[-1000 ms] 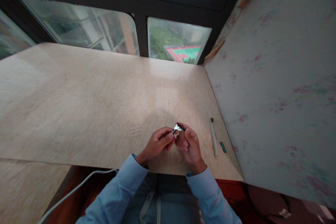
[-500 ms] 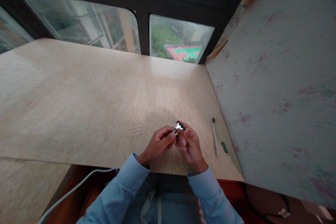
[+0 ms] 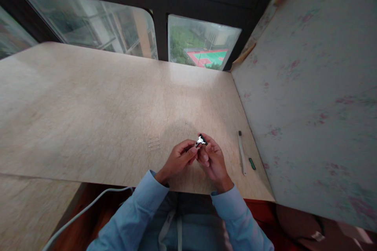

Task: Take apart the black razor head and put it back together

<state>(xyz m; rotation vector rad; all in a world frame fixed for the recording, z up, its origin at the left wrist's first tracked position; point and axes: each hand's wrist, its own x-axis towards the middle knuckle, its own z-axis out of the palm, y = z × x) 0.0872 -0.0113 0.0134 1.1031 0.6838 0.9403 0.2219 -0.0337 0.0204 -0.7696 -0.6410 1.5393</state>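
Both my hands meet just above the near edge of the beige marble-look table (image 3: 88, 106). My right hand (image 3: 212, 161) pinches a small shiny metal and black part (image 3: 201, 140), perhaps a razor head, at its fingertips. My left hand (image 3: 178, 159) is curled, its fingertips closed on the same part from the left. A thin white stick-like handle with a dark tip (image 3: 241, 152) lies on the table to the right of my right hand. A small green piece (image 3: 251, 163) rests beside the handle. A small clear plastic piece (image 3: 153, 143) lies left of my left hand.
A pale floral-patterned wall panel (image 3: 309, 98) stands along the table's right side. Dark-framed windows (image 3: 159, 11) run behind the table. A white cable (image 3: 79, 213) hangs below the table's near edge at the left.
The small part has turned slightly between my fingertips and both hands have shifted a little away from me. The view has shifted a little.
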